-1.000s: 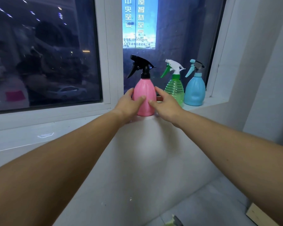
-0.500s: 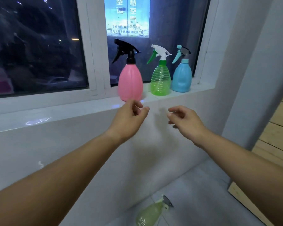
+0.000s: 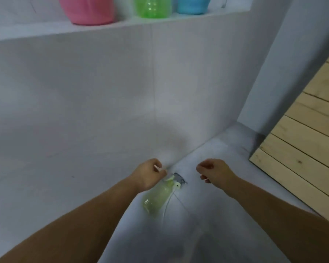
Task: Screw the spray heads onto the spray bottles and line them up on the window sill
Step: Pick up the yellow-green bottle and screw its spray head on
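Observation:
A pale yellow-green spray bottle (image 3: 157,198) lies on its side on the grey floor, its grey spray head (image 3: 179,178) at its upper end and a thin tube beside it. My left hand (image 3: 150,174) hovers just left of the head with fingers loosely curled, holding nothing. My right hand (image 3: 214,172) hangs to the right of the bottle, fingers curled and empty. On the window sill (image 3: 46,32) at the top stand the bottoms of a pink bottle (image 3: 87,12), a green bottle (image 3: 152,9) and a blue bottle (image 3: 193,5); their heads are out of frame.
A white tiled wall (image 3: 84,101) drops from the sill to the floor. A slatted wooden panel (image 3: 308,133) leans at the right. A white pillar (image 3: 285,63) stands at the right corner.
My view has tipped down from the sill to the floor. Both hands have dropped from the pink bottle to either side of the yellow-green bottle lying on the floor.

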Demonstrator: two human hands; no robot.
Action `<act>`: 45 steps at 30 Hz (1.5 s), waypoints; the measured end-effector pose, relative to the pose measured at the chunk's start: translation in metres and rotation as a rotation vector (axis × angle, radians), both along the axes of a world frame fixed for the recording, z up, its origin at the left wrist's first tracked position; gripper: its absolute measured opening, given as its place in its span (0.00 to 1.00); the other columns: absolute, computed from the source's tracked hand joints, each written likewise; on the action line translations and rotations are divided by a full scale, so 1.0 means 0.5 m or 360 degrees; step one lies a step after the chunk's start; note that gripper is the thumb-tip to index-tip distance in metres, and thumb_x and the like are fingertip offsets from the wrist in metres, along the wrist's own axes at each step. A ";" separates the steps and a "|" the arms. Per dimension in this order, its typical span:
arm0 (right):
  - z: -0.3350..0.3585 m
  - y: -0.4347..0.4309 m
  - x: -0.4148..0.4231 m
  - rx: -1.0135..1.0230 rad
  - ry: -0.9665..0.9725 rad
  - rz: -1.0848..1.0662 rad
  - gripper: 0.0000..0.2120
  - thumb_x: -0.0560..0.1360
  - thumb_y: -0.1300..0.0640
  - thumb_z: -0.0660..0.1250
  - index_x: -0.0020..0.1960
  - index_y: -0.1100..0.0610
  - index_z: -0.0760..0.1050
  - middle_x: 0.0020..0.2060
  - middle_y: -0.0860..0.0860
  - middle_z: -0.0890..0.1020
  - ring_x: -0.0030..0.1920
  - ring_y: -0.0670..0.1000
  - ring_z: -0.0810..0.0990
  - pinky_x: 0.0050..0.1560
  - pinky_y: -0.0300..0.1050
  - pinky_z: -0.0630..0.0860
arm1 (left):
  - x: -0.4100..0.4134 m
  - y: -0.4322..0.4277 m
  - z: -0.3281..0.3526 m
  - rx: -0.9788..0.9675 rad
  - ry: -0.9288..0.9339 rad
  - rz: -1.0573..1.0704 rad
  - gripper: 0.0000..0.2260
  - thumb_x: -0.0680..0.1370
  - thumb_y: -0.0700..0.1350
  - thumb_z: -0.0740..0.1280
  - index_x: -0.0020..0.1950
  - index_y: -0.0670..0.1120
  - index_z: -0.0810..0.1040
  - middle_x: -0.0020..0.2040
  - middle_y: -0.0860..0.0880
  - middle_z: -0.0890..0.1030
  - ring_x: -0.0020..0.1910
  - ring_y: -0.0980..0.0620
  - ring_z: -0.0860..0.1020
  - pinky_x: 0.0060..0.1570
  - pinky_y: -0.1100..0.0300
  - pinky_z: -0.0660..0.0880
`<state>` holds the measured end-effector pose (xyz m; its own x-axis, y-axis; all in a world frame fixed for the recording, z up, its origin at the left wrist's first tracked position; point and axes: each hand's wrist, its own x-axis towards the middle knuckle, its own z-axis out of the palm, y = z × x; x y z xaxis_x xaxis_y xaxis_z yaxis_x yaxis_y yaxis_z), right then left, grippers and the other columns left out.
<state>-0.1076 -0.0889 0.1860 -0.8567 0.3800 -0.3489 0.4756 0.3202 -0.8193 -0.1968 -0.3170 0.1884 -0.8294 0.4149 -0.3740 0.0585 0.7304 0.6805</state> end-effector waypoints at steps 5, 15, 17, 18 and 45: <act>-0.169 0.010 -0.025 -0.0023 -0.0210 -0.0064 0.10 0.74 0.53 0.71 0.48 0.60 0.81 0.44 0.59 0.85 0.42 0.54 0.84 0.47 0.53 0.82 | -0.011 0.002 -0.149 -0.0304 -0.0098 -0.0035 0.24 0.76 0.57 0.69 0.68 0.48 0.74 0.62 0.44 0.77 0.57 0.44 0.79 0.57 0.54 0.75; -0.388 -0.006 -0.131 0.0082 -0.0235 -0.0054 0.26 0.69 0.44 0.74 0.59 0.60 0.80 0.56 0.57 0.81 0.57 0.57 0.80 0.60 0.46 0.73 | -0.054 0.022 -0.333 -0.0512 -0.0174 -0.0061 0.38 0.70 0.63 0.73 0.76 0.52 0.67 0.71 0.41 0.73 0.67 0.41 0.75 0.66 0.49 0.74; -0.407 -0.014 -0.147 0.0177 -0.0221 -0.0074 0.29 0.67 0.41 0.74 0.61 0.59 0.79 0.59 0.57 0.81 0.59 0.57 0.80 0.62 0.46 0.73 | -0.054 0.021 -0.348 -0.0515 -0.0139 -0.0075 0.36 0.71 0.62 0.73 0.75 0.50 0.68 0.69 0.41 0.75 0.66 0.41 0.76 0.63 0.52 0.75; -0.411 -0.018 -0.153 0.0234 -0.0213 -0.0076 0.29 0.66 0.39 0.74 0.59 0.58 0.80 0.57 0.57 0.82 0.58 0.57 0.80 0.62 0.48 0.75 | -0.054 0.020 -0.355 -0.0507 -0.0124 -0.0073 0.35 0.71 0.62 0.73 0.74 0.50 0.68 0.68 0.42 0.76 0.64 0.42 0.77 0.61 0.52 0.75; -0.142 0.089 -0.081 -0.0790 -0.0023 -0.0508 0.10 0.73 0.66 0.70 0.55 0.65 0.78 0.48 0.62 0.82 0.45 0.57 0.81 0.43 0.45 0.80 | 0.021 0.068 -0.193 0.0336 -0.0197 0.0011 0.25 0.70 0.51 0.79 0.64 0.55 0.76 0.56 0.51 0.79 0.50 0.57 0.79 0.44 0.74 0.73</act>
